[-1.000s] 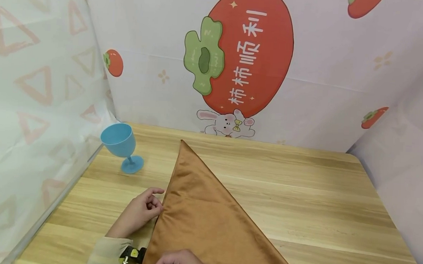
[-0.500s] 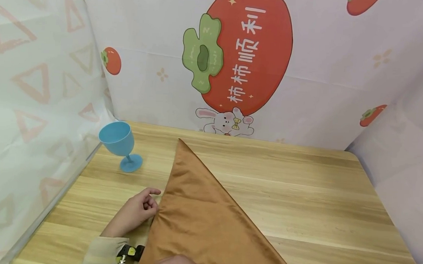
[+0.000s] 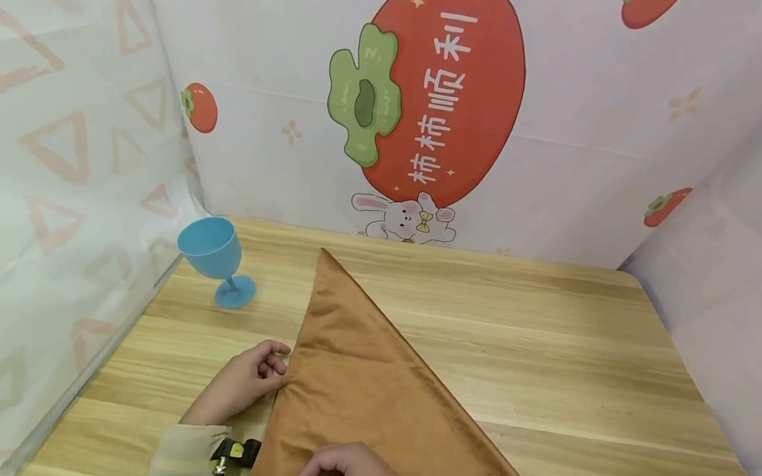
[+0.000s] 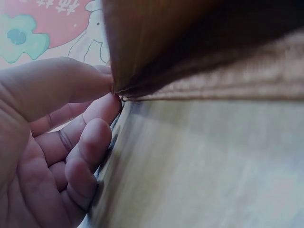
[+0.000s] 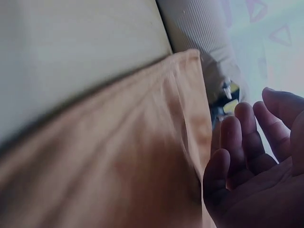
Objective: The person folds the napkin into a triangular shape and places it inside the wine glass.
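A brown satin cloth (image 3: pixel 360 381), folded into a triangle, lies on the wooden table with its tip toward the back wall. My left hand (image 3: pixel 244 382) is at its left edge. In the left wrist view, the thumb and a finger of that left hand (image 4: pixel 61 109) pinch the cloth's edge (image 4: pixel 213 80). Over the near part of the cloth is my right hand (image 3: pixel 368 474), partly cut off by the frame. The right wrist view shows that right hand (image 5: pixel 256 161) with loosely bent fingers and nothing in them, beside the cloth (image 5: pixel 128 142).
A blue plastic goblet (image 3: pixel 215 254) stands upright at the back left of the wooden table (image 3: pixel 574 370). Printed sheets hang as a back wall (image 3: pixel 575 119) and along both sides. A strap with a small device (image 3: pixel 235 453) is on the left wrist.
My right hand dips toward the near edge of view, then comes back up and slightly right over the cloth. The left hand stays at the cloth's edge; the view shifts slightly.
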A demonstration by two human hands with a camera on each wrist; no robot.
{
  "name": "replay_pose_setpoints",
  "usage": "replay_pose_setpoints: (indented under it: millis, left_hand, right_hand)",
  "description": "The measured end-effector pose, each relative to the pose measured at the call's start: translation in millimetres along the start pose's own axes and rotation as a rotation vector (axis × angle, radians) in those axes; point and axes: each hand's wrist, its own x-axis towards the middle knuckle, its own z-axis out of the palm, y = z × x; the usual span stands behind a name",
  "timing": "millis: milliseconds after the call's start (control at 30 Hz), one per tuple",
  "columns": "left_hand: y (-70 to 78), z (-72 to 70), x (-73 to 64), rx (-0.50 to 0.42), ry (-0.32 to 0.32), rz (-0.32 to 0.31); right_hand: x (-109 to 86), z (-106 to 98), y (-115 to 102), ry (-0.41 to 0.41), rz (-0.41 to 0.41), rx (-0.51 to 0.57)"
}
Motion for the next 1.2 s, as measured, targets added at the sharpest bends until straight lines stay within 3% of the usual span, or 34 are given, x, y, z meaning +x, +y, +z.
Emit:
replay_pose_setpoints:
  millis: [167,400,667,800,1033,1200]
  left_hand:
    - [1.6,1.2,-1.8,-0.011,-0.002,0.003]
    - [-0.8,2.6,-0.3,-0.023,-0.001,-0.011]
    - [-0.3,2.8,0.6,-0.007,0.005,-0.019]
    - [1.5,3.2,0.4,0.003,0.009,-0.027]
    - [3.1,3.7,-0.9,0.011,0.014,-0.045]
    - [3.9,4.7,-1.4,0.019,0.020,-0.050]
  right_hand:
    - [-13.7,-8,1,0.042,-0.022,-0.004]
    - [-25.7,-16,0,0.052,-0.129,-0.065]
    - [-37.3,-20,2,0.089,-0.095,-0.021]
    - [-45.4,-22,3,0.127,-0.126,-0.038]
    - [-62.1,-26,-2,0.236,-0.102,-0.002]
    - [-70.9,-33,-3,0.326,-0.239,-0.141]
